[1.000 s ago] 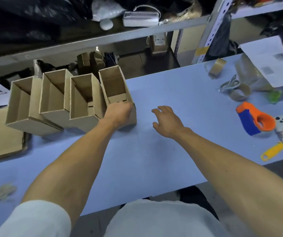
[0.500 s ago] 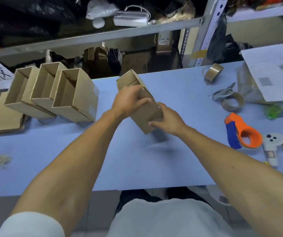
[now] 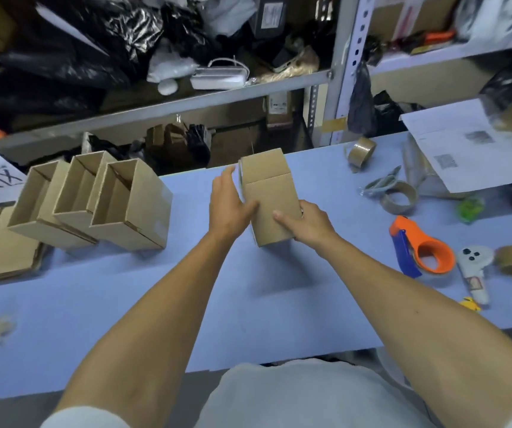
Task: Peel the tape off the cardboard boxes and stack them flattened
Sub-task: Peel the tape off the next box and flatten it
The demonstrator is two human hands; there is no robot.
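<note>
Three open boxes [image 3: 94, 199] far left, touching in a row; mid-table one held box [image 3: 271, 196], left hand [image 3: 228, 205] flat against its left side, right hand [image 3: 305, 222] gripping its near-right corner; bare table [image 3: 248, 304] nearside; tape dispenser [image 3: 418, 248] right.

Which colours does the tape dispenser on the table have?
Orange with a blue part, in the head view: tape dispenser.
</note>
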